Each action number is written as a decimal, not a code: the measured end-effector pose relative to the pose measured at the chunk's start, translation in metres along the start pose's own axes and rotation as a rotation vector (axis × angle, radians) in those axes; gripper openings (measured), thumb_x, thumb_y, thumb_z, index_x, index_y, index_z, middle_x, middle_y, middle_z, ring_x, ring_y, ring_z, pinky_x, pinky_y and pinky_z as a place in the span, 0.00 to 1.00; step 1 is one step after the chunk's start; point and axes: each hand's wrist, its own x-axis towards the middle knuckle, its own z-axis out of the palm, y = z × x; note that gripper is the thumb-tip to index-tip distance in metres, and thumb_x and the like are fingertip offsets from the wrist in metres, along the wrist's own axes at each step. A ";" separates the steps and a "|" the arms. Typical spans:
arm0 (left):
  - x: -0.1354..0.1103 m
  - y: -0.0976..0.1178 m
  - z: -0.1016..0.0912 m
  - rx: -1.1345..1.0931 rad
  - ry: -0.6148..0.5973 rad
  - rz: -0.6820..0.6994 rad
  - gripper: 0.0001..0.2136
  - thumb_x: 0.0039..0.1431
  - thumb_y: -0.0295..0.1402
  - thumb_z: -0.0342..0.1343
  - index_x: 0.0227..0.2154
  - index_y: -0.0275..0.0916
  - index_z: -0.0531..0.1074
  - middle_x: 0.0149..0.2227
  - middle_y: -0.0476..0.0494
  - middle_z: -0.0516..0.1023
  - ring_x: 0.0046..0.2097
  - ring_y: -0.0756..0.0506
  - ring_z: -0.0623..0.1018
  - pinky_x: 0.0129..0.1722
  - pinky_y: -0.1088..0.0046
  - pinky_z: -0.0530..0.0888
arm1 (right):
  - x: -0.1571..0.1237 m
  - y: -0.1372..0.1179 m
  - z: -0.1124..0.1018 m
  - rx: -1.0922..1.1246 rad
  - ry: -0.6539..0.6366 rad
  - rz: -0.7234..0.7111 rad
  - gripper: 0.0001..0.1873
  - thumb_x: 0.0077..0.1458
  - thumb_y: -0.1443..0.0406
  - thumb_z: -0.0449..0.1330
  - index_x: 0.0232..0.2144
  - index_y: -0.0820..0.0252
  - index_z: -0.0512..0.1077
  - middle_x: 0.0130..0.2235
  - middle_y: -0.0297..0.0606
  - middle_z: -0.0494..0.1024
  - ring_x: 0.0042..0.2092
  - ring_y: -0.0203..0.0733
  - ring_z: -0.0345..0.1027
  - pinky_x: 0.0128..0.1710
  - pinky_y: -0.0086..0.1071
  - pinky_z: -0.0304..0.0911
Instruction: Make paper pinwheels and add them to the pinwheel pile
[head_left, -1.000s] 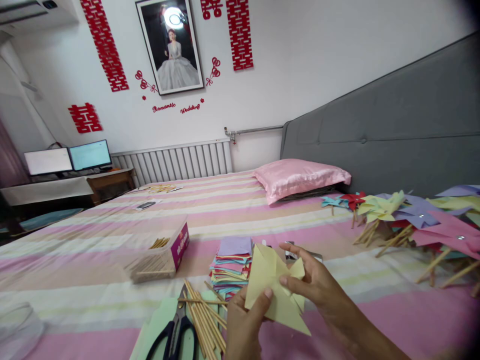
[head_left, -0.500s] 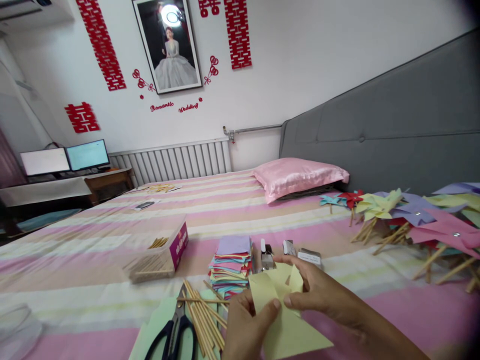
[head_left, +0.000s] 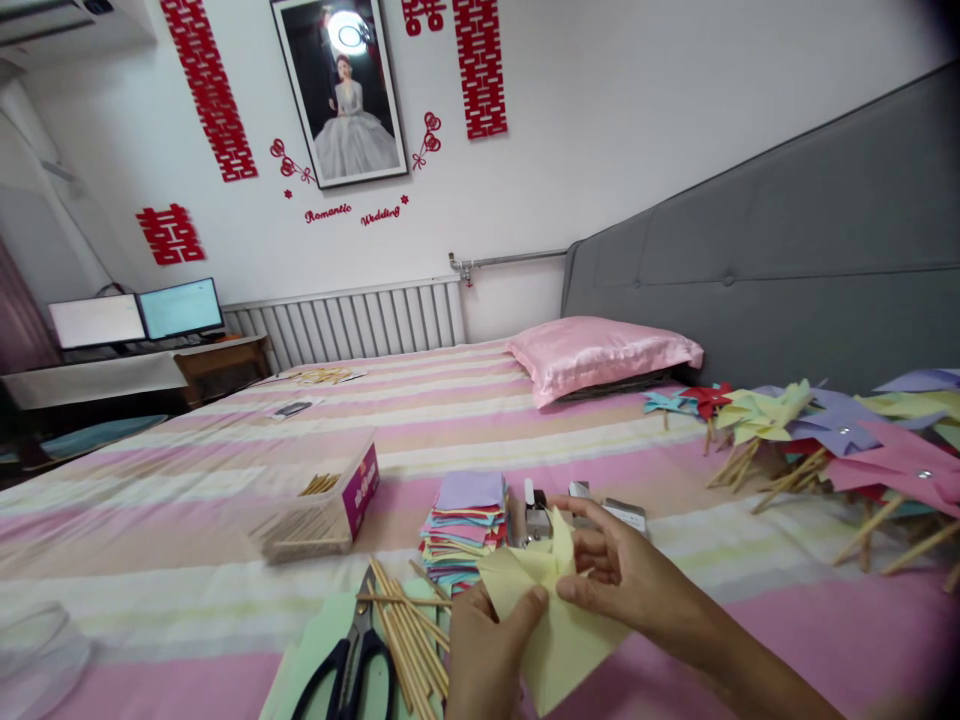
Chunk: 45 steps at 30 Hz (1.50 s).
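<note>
A pale yellow paper pinwheel (head_left: 566, 640), partly folded, is held between both hands at the lower middle. My left hand (head_left: 491, 640) grips its left side, with the thumb pressed near the paper's centre. My right hand (head_left: 615, 570) pinches it from the right, its thumb at the centre beside a folded-in corner. Just beyond the hands stands a stack of coloured paper squares (head_left: 466, 520). To the left lie black-handled scissors (head_left: 352, 650) and a bundle of wooden sticks (head_left: 409, 640) on pale green paper (head_left: 315, 640).
Finished pinwheels (head_left: 847, 430) on sticks lie at the right. A clear box (head_left: 315, 520) of sticks sits left of the stack. Small boxes (head_left: 624, 514) lie behind my right hand. Farther back are a pink pillow (head_left: 607, 355) and a grey headboard (head_left: 787, 240). Striped bedding (head_left: 187, 560) lies underneath.
The yellow paper has turned and shifted slightly left in my hands. A corner now stands folded up toward the centre, under my right fingers. The camera view moved slightly.
</note>
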 end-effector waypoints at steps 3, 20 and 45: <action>0.002 0.001 -0.004 -0.033 0.118 -0.007 0.13 0.33 0.33 0.66 0.24 0.29 0.75 0.18 0.39 0.78 0.24 0.40 0.78 0.23 0.71 0.71 | 0.000 -0.005 -0.001 -0.139 0.136 -0.095 0.32 0.42 0.62 0.63 0.49 0.58 0.58 0.41 0.41 0.71 0.42 0.44 0.67 0.39 0.36 0.63; -0.003 0.014 -0.003 -0.390 0.127 -0.075 0.14 0.42 0.27 0.60 0.35 0.31 0.71 0.22 0.41 0.78 0.30 0.40 0.79 0.27 0.70 0.73 | -0.010 -0.011 0.022 -0.319 -0.132 -0.097 0.16 0.43 0.74 0.55 0.35 0.57 0.76 0.23 0.32 0.77 0.25 0.35 0.68 0.26 0.26 0.63; -0.002 0.006 -0.001 -0.246 0.223 0.040 0.11 0.34 0.28 0.65 0.25 0.32 0.74 0.20 0.44 0.79 0.23 0.47 0.77 0.19 0.78 0.68 | 0.002 0.004 0.026 -0.092 0.075 -0.150 0.08 0.43 0.63 0.63 0.19 0.63 0.72 0.23 0.33 0.71 0.26 0.35 0.63 0.25 0.25 0.59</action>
